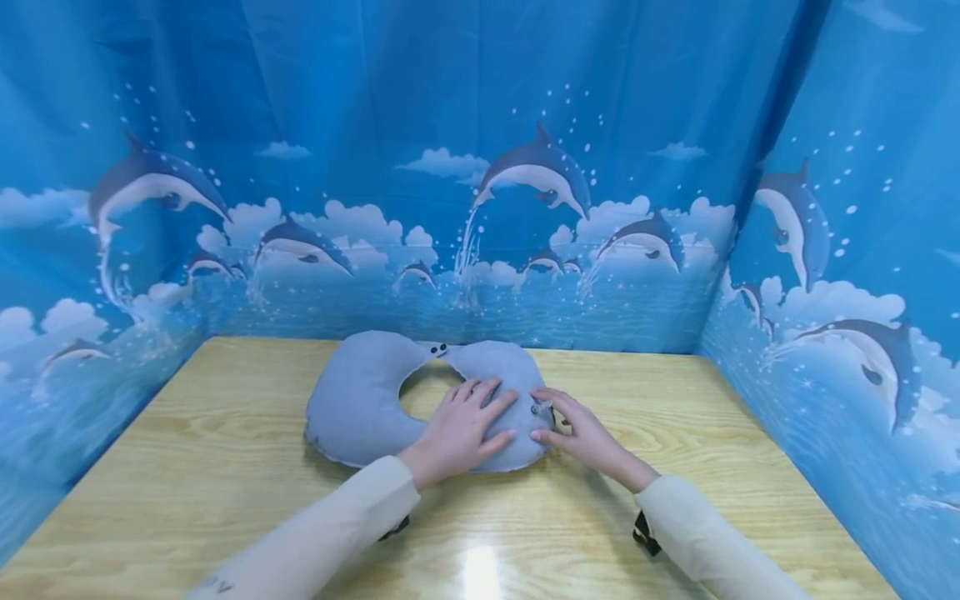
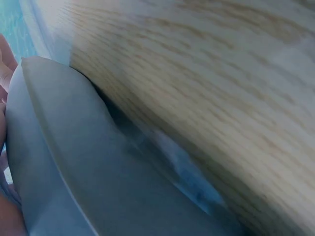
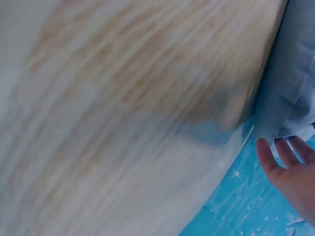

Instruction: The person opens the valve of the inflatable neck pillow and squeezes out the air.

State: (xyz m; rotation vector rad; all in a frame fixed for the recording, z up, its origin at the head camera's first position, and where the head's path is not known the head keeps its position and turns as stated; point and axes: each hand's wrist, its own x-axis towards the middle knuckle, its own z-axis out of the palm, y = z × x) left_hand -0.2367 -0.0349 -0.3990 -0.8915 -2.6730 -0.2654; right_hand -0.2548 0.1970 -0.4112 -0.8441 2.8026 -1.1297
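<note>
A grey-blue inflated neck pillow (image 1: 360,400) lies on the wooden table, its two ends meeting at the far side by a small tab with dark snaps (image 1: 438,350). Across the pillow's right lobe rests my left hand (image 1: 465,429), palm down, with fingers spread. My right hand (image 1: 588,437) is at the right edge, index finger and thumb apart on either side of a small clear valve (image 1: 542,408). Seen from the right wrist, its relaxed fingers (image 3: 290,152) touch the pillow's end (image 3: 283,113). In the left wrist view the pillow's seamed side (image 2: 74,147) fills the lower left.
The wood-grain table (image 1: 225,500) extends around the pillow. Blue curtains (image 1: 420,83) printed with dolphins and clouds stand along its back and sides. Pale sleeves (image 1: 315,533) cover both forearms, with dark straps (image 1: 645,533) under the wrists.
</note>
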